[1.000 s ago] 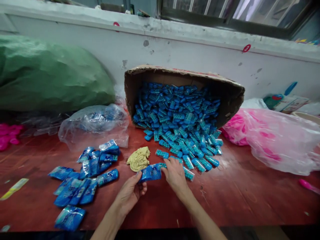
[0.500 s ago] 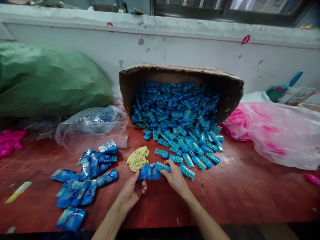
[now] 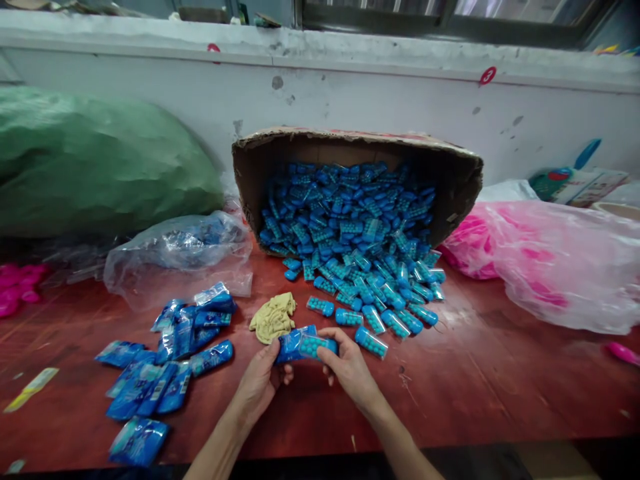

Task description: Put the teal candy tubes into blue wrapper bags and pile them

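Observation:
Between finger and thumb, my left hand (image 3: 264, 372) grips a blue printed wrapper (image 3: 289, 348) near the table's front middle. My right hand (image 3: 347, 365) is closed on a small clear tube of turquoise balls with a blue cap (image 3: 316, 345). The tube lies across the wrapper's right part; whether its end is inside the wrapper I cannot tell. Just behind my hands is a crumpled yellow cloth (image 3: 273, 316). Many like tubes (image 3: 373, 320) spill from a cardboard box (image 3: 245, 180) tipped on its side. Left of my hands lie several filled blue packets (image 3: 173, 387).
A clear plastic bag (image 3: 135, 267) lies behind the packets, before a big green sack (image 3: 100, 160). On the right, pink items sit in a clear bag (image 3: 565, 260). A yellow strip (image 3: 33, 390) rests at the left of the red table (image 3: 475, 387).
My right hand has brought the tube slightly left and lower over the wrapper, its fingers now further round it. My left hand keeps its hold. The whole view has shifted slightly.

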`<action>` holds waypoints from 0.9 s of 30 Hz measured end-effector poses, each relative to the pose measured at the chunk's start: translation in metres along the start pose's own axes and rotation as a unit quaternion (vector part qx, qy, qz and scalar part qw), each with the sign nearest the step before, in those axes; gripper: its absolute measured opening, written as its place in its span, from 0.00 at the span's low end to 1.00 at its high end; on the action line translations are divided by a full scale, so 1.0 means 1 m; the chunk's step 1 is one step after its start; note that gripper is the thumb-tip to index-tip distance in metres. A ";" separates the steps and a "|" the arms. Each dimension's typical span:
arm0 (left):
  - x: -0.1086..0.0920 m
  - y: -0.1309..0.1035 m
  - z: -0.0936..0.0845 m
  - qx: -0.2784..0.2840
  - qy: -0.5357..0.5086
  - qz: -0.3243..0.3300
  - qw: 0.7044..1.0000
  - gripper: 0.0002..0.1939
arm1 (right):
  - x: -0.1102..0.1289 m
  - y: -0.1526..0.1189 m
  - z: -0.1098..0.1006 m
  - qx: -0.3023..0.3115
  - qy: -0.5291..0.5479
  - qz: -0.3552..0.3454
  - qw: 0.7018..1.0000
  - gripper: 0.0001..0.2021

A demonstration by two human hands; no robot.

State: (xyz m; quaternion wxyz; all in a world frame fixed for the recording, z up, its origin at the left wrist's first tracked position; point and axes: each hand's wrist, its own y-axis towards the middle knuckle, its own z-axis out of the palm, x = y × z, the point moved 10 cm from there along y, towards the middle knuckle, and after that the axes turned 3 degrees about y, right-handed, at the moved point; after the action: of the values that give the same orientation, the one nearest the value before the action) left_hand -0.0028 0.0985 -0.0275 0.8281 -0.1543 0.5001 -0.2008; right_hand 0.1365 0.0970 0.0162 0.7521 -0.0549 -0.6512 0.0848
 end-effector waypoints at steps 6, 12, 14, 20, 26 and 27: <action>-0.005 0.002 -0.003 0.015 0.038 0.016 0.999 0.16 | -0.001 -0.001 0.001 0.026 -0.020 0.015 0.999 0.14; -0.011 0.000 -0.002 0.019 0.055 0.021 0.998 0.17 | -0.010 -0.001 0.004 0.035 -0.002 0.040 0.999 0.16; -0.011 0.000 -0.002 0.017 0.055 0.019 0.998 0.17 | -0.010 -0.002 0.003 0.029 -0.003 0.038 0.999 0.16; -0.010 -0.001 0.001 0.024 0.055 0.012 0.998 0.15 | -0.002 -0.005 0.001 0.033 -0.016 0.019 0.999 0.16; -0.010 -0.004 0.002 0.029 0.068 0.006 0.997 0.16 | 0.000 -0.006 -0.001 0.029 -0.013 0.020 0.999 0.15; -0.011 -0.004 0.003 0.030 0.069 0.007 0.997 0.16 | 0.001 -0.006 -0.001 0.029 -0.016 0.018 0.999 0.15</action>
State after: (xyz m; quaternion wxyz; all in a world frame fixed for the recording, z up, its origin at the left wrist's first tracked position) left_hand -0.0059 0.1001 -0.0160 0.7975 -0.1116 0.5507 -0.2198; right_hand 0.1383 0.0912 0.0179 0.7413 -0.0434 -0.6593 0.1180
